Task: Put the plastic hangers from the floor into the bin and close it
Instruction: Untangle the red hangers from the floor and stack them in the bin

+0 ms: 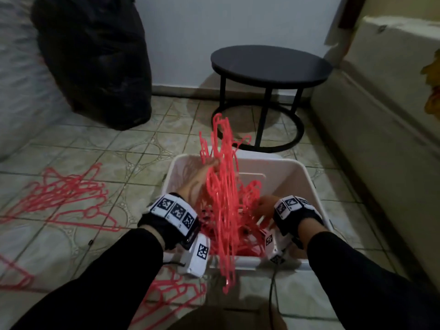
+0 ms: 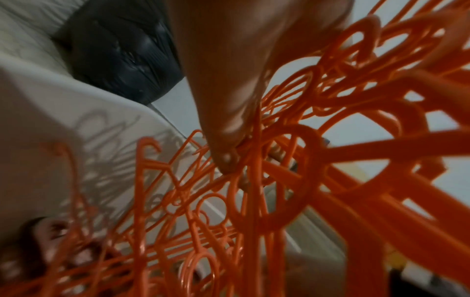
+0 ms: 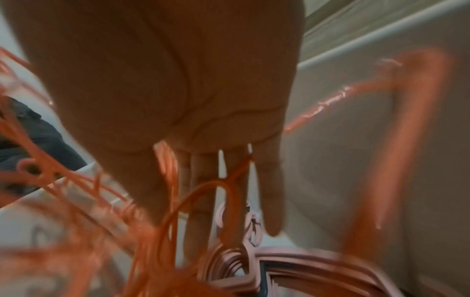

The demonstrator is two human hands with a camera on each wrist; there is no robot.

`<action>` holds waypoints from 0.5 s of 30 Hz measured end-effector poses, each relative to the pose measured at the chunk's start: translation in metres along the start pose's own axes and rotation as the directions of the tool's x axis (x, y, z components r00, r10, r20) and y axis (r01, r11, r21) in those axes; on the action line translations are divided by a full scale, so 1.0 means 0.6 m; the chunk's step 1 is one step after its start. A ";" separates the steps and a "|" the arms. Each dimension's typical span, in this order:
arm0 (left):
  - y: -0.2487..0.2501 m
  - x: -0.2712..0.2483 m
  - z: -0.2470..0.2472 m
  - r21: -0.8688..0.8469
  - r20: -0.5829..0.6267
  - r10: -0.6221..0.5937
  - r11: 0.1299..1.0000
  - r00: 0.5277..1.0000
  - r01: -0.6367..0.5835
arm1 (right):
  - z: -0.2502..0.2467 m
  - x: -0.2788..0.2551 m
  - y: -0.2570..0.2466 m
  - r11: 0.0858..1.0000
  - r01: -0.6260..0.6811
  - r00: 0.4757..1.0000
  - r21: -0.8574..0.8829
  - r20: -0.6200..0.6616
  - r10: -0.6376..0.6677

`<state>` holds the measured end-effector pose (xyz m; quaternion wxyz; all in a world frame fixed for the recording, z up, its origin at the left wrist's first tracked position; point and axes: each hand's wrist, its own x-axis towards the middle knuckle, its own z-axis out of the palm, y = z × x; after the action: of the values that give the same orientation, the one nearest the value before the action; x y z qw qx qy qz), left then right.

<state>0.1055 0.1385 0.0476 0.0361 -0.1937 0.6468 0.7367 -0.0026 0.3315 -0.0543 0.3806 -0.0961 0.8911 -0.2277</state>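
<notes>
A tangled bunch of pink-orange plastic hangers (image 1: pixel 222 186) stands half inside the white bin (image 1: pixel 307 184), sticking up above its far rim and down over its near rim. My left hand (image 1: pixel 204 172) grips this bunch near its upper left side; in the left wrist view the thumb and fingers (image 2: pixel 229 152) pinch several hangers (image 2: pixel 292 170). My right hand (image 1: pixel 264 208) reaches into the bin from the right, its straight fingers (image 3: pixel 198 191) threaded among hanger wires (image 3: pixel 223 184) without curling round them. More hangers (image 1: pixel 64 198) lie on the floor to the left and under my left arm (image 1: pixel 171 298).
A round black side table (image 1: pixel 269 65) stands behind the bin. A black bag (image 1: pixel 95 55) leans at the back left beside a pale covered mass. A beige cabinet (image 1: pixel 381 115) runs along the right. A cable (image 1: pixel 271 294) trails over the tiled floor.
</notes>
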 end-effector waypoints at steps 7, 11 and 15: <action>-0.063 0.025 0.017 -0.104 0.030 0.019 0.994 0.999 -0.016 | -0.011 -0.012 -0.035 0.997 0.002 0.983 -0.077 -0.183 -0.016; -0.054 0.048 0.054 0.022 -0.127 0.052 0.999 0.991 -0.050 | -0.035 -0.028 -0.054 0.912 0.172 0.942 0.373 -0.334 -0.041; -0.041 0.053 0.091 0.076 -0.184 -0.026 0.996 0.983 0.040 | -0.085 -0.070 -0.062 0.655 0.241 0.958 0.717 -0.283 -0.043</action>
<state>0.0706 0.1892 0.0189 -0.0035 -0.2696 0.6729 0.6888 -0.0103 0.3305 0.0208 0.2564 0.0261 0.7490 -0.6104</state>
